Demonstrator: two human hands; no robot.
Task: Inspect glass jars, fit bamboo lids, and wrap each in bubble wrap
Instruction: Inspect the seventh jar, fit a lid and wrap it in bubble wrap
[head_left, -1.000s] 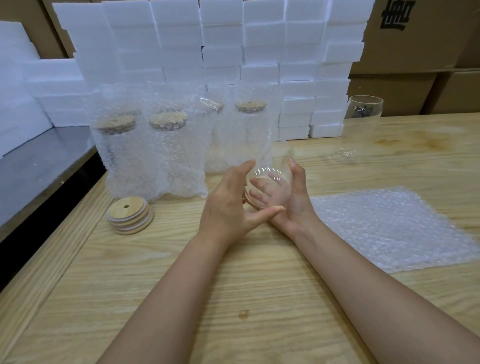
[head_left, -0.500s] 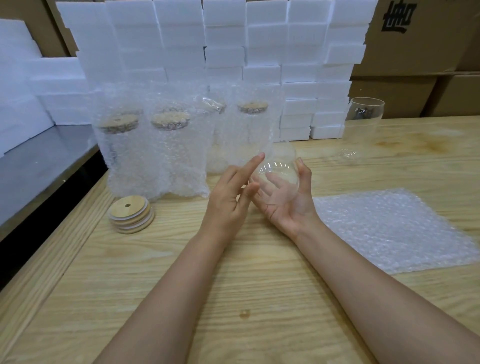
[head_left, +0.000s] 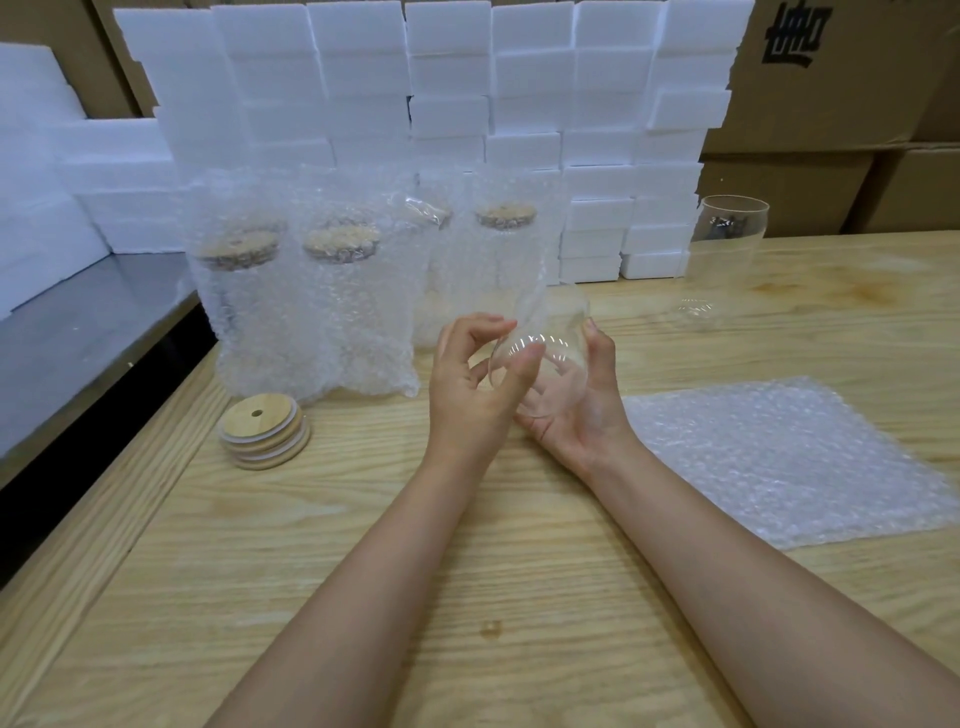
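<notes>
head view has the glass jar (head_left: 540, 358) held above the table (head_left: 322, 545), tipped for a look through, i'd say; right hand (head_left: 582, 415) cups it, left hand (head_left: 467, 395) pinches its side; bamboo lids (head_left: 265, 431) and bubble wrap sheet (head_left: 779, 457) lie near.

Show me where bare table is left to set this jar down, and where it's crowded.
Bare wood: the near table between the lid stack and the left forearm; the strip between the bubble wrap sheet and the empty jar behind it. Crowded: back left, where wrapped jars stand in front of the foam blocks.
</notes>
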